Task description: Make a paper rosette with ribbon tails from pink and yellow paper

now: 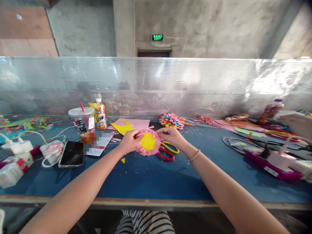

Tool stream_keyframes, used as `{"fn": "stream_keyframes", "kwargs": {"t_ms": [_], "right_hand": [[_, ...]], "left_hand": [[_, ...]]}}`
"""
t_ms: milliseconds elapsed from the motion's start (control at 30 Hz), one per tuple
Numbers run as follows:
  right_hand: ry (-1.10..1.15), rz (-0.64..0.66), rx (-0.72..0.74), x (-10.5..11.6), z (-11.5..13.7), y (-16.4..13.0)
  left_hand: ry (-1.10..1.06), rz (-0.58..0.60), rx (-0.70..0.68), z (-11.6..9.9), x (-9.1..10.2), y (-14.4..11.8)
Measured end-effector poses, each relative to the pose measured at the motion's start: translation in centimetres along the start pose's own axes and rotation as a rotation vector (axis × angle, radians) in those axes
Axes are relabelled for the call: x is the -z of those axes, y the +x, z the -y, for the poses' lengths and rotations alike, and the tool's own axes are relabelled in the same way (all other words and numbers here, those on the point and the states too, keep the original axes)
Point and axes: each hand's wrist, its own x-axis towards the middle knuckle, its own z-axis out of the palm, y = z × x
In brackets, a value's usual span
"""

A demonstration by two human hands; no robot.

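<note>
Head view, worktop: blue worktop (151, 178), mesh screen (219, 84) behind.
Left grip: left hand (129, 140) pinching paper flower (148, 142).
Right grip: right hand (170, 135) pinching its rim.

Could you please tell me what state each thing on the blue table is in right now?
Pink paper flower: held at both edges, yellow centre facing up.
Left hand: fingers pinching the flower's left edge.
Right hand: fingers pinching its upper right edge.
Scissors: lying flat, unheld.
Phone: screen dark, face up.
Plastic cup: upright, lidded, straw in.
Bottle: upright, capped.
</note>
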Motion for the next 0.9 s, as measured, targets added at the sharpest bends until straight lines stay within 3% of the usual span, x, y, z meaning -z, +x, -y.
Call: {"fn": "stream_keyframes", "kwargs": {"t_ms": [433,700,800,900], "right_hand": [[0.131,0.001,-0.057,-0.75,-0.32,0.02],[0.442,0.021,-0.132,-0.56,-0.25,-0.23],[0.392,0.067,-0.059,-0.58,-0.19,-0.23],[0.161,0.038,0.092,-0.82,-0.41,-0.09]], "left_hand": [[-0.057,-0.006,0.078,0.19,-0.17,-0.05],[-0.023,-0.024,0.09,0.27,-0.15,0.04],[0.033,-0.065,0.056,0.36,-0.24,-0.03],[0.137,-0.13,-0.041,0.54,-0.3,-0.12]]}}
